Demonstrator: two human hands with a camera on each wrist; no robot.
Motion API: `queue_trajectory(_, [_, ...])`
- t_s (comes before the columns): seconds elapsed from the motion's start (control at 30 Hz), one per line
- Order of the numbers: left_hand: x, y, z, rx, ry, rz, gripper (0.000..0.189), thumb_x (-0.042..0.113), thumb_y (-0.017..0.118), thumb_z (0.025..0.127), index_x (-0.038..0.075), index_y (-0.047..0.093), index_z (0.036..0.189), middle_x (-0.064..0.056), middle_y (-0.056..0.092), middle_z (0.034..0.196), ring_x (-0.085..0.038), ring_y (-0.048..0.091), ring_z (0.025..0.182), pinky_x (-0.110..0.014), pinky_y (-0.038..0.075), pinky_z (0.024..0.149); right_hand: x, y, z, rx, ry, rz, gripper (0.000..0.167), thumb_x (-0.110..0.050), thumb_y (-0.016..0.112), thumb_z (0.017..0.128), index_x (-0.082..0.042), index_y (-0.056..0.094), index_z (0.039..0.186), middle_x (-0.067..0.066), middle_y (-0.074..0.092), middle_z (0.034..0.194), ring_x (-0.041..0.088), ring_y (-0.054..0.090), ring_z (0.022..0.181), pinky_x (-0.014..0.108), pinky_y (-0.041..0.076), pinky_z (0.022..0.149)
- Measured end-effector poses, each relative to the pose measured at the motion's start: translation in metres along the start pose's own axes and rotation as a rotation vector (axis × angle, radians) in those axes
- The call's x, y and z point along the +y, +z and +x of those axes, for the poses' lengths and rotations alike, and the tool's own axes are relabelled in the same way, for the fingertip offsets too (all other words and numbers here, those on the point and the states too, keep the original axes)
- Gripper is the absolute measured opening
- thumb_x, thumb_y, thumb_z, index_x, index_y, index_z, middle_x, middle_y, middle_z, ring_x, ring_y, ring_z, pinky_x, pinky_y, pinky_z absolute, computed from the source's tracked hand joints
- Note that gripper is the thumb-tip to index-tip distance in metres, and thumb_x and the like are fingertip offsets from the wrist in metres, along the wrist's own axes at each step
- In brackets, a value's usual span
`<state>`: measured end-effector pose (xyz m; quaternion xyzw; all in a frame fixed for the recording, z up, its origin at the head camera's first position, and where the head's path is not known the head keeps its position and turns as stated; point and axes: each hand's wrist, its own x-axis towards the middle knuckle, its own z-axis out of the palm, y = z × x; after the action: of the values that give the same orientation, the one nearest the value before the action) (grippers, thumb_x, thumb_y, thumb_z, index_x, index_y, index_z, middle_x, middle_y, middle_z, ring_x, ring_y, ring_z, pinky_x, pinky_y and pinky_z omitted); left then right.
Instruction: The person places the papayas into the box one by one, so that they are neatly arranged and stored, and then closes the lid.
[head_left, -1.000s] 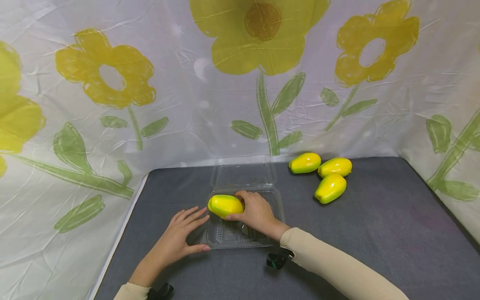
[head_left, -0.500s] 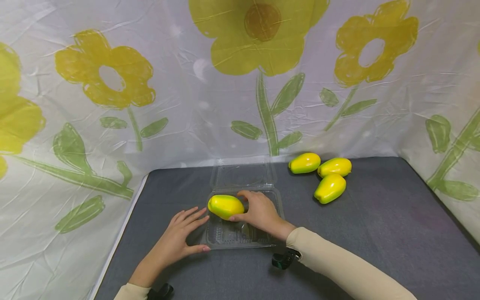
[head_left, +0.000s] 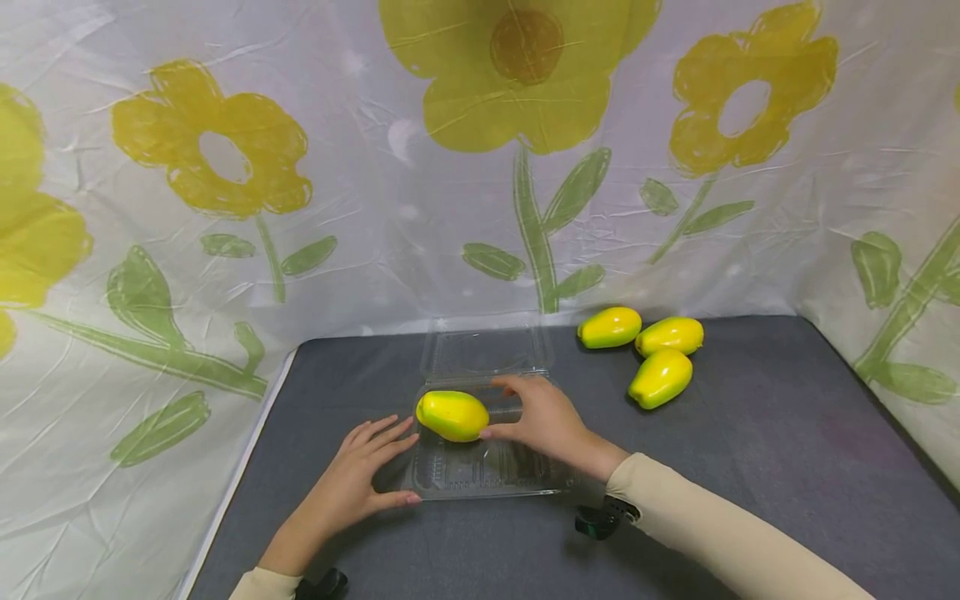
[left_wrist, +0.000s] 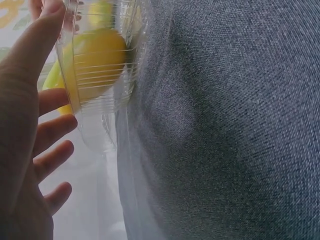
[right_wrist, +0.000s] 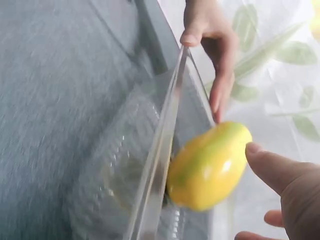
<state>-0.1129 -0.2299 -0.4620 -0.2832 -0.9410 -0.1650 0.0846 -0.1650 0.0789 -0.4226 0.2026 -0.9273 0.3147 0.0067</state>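
Note:
A yellow-green papaya (head_left: pixel 453 417) lies in the left back part of a clear plastic clamshell box (head_left: pixel 487 493), whose lid (head_left: pixel 486 350) is folded back toward the wall. My right hand (head_left: pixel 551 425) is just to the papaya's right, thumb tip close to its end and fingers spread apart; whether the thumb still touches it I cannot tell. At the box's left side my left hand (head_left: pixel 352 479) rests with spread fingers, thumb by the front corner. The left wrist view shows its fingertips at the box's ribbed wall (left_wrist: pixel 102 75), with the papaya (left_wrist: pixel 100 55) visible through it.
Three more papayas (head_left: pixel 609 327) sit close together at the back right of the dark grey cloth-covered table (head_left: pixel 750 450). Behind the table hangs a white curtain (head_left: pixel 360 250) printed with yellow flowers. A dark device is strapped to each wrist.
My right hand has loosened from the papaya and drawn away to the right, its fingers opening. The papaya has stayed nearly in place in the box. The left hand has not moved.

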Motion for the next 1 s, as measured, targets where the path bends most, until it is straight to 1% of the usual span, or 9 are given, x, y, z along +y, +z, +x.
queue_trajectory(0.13, [-0.001,0.001,0.001,-0.014,-0.006,-0.004,0.084,0.064,0.075,0.072,0.018,0.057,0.141,-0.002,0.049,0.153,-0.03,0.041,0.143,-0.061,0.028,0.116,0.011,-0.013,-0.004,0.008,-0.022,-0.04,0.074,-0.048,0.084,0.073,-0.02,0.059,0.137,0.003,0.069,0.122,0.025,0.063,0.111,0.047,0.054,0.093])
queue_trajectory(0.2, [-0.001,0.001,0.002,-0.024,-0.008,-0.007,0.085,0.064,0.074,0.072,0.018,0.057,0.141,-0.002,0.048,0.154,-0.03,0.041,0.144,-0.061,0.027,0.117,0.019,-0.019,-0.005,0.014,-0.033,-0.062,0.074,-0.047,0.084,0.074,-0.019,0.058,0.137,0.002,0.068,0.122,0.024,0.061,0.11,0.044,0.055,0.091])
queue_trajectory(0.23, [-0.001,0.001,0.002,-0.028,-0.011,-0.007,0.085,0.065,0.074,0.073,0.019,0.057,0.141,-0.002,0.048,0.154,-0.03,0.041,0.144,-0.061,0.027,0.117,0.023,-0.023,-0.005,0.015,-0.037,-0.072,0.074,-0.047,0.084,0.074,-0.019,0.058,0.137,0.003,0.068,0.122,0.024,0.061,0.11,0.043,0.055,0.086])
queue_trajectory(0.3, [0.0,0.0,0.002,-0.035,-0.016,-0.012,0.085,0.064,0.074,0.072,0.018,0.057,0.141,-0.002,0.048,0.154,-0.031,0.041,0.144,-0.061,0.026,0.118,0.031,-0.029,-0.005,0.022,-0.053,-0.09,0.075,-0.047,0.083,0.074,-0.018,0.058,0.138,0.005,0.068,0.122,0.024,0.06,0.109,0.042,0.055,0.084])
queue_trajectory(0.47, [-0.001,-0.002,-0.001,-0.013,-0.004,-0.002,0.085,0.064,0.075,0.071,0.015,0.059,0.139,-0.005,0.05,0.152,-0.033,0.043,0.142,-0.062,0.028,0.115,0.05,-0.046,-0.005,0.03,-0.068,-0.116,0.075,-0.048,0.083,0.075,-0.018,0.057,0.139,0.008,0.068,0.123,0.027,0.061,0.109,0.043,0.055,0.083])
queue_trajectory(0.53, [-0.002,-0.002,-0.002,0.001,0.003,0.002,0.085,0.065,0.074,0.071,0.015,0.06,0.138,-0.006,0.051,0.151,-0.033,0.044,0.141,-0.063,0.03,0.114,0.056,-0.053,-0.004,0.031,-0.061,-0.123,0.075,-0.048,0.082,0.076,-0.018,0.057,0.139,0.008,0.068,0.125,0.029,0.061,0.112,0.045,0.055,0.086])
queue_trajectory(0.67, [-0.003,-0.001,-0.002,0.007,0.008,-0.001,0.085,0.066,0.074,0.071,0.015,0.06,0.138,-0.005,0.051,0.151,-0.032,0.043,0.141,-0.062,0.029,0.114,0.069,-0.067,-0.002,0.043,-0.044,-0.134,0.074,-0.046,0.083,0.076,-0.016,0.057,0.139,0.01,0.068,0.127,0.032,0.059,0.117,0.05,0.052,0.095])
queue_trajectory(0.77, [-0.003,-0.001,-0.001,0.013,0.014,-0.002,0.085,0.066,0.074,0.071,0.015,0.06,0.138,-0.005,0.051,0.151,-0.034,0.044,0.141,-0.062,0.03,0.114,0.081,-0.076,0.0,0.053,-0.038,-0.137,0.074,-0.043,0.084,0.076,-0.014,0.057,0.139,0.011,0.067,0.13,0.033,0.057,0.12,0.052,0.05,0.098])
queue_trajectory(1.0, [-0.002,-0.001,-0.001,-0.004,0.008,-0.006,0.085,0.067,0.073,0.072,0.018,0.059,0.139,-0.004,0.05,0.152,-0.034,0.044,0.141,-0.061,0.029,0.115,0.11,-0.092,0.005,0.048,-0.02,-0.136,0.074,-0.041,0.084,0.076,-0.012,0.057,0.139,0.014,0.058,0.141,0.038,0.048,0.13,0.056,0.046,0.104])
